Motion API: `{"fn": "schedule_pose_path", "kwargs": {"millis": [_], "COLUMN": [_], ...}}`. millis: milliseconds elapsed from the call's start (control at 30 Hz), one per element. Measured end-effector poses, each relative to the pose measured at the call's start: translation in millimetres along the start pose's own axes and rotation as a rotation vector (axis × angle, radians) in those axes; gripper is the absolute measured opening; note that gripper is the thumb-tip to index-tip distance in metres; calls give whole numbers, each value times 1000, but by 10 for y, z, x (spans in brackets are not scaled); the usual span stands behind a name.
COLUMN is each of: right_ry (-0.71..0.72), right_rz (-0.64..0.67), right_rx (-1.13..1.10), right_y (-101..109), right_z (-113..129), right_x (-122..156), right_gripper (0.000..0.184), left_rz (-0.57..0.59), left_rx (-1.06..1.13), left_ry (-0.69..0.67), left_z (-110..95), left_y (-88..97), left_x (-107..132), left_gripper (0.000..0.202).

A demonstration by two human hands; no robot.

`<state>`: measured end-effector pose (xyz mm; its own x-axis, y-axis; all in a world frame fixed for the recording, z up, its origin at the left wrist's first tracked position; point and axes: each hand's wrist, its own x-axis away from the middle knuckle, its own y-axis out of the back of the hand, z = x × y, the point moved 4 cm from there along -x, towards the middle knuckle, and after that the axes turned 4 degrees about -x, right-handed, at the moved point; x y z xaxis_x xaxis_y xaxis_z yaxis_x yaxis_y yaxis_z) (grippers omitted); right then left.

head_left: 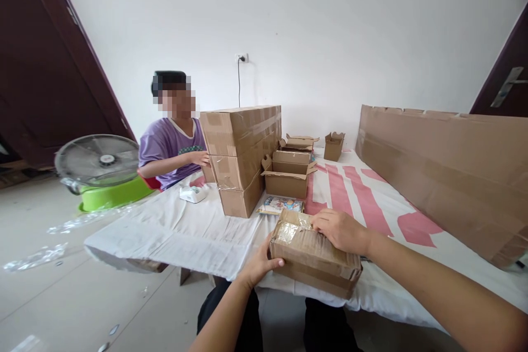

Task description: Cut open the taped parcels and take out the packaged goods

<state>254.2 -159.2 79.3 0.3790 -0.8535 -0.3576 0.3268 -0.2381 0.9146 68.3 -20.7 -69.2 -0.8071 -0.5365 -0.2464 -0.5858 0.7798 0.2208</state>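
A small taped cardboard box (307,256) lies at the near edge of the table, clear tape across its top. My left hand (259,264) grips its near left side, thumb on the front face. My right hand (340,229) rests on top of the box with its fingers curled over the far edge. Just behind the box lies a colourful flat packet (278,205).
The low table wears a white and pink cloth (185,231). Stacked taped cartons (241,157), open small boxes (287,175) and a tape dispenser (192,193) sit on it. A long flat cardboard sheet (449,170) lines the right. Another person (173,151) sits left, beside a fan (99,160).
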Motion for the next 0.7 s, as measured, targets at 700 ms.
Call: {"fn": "schedule_pose_path", "kwargs": {"millis": [700], "right_ry": [-1148], "right_rz": [23], "right_rx": [-455], "right_y": [300], "right_z": [-609], "right_x": [1991], "right_gripper": [28], "left_rz": [-29], "left_rx": [-103], "left_ry": [115], "left_z": [71], "left_y": [29], "left_x": [-2], "left_gripper": [90]}}
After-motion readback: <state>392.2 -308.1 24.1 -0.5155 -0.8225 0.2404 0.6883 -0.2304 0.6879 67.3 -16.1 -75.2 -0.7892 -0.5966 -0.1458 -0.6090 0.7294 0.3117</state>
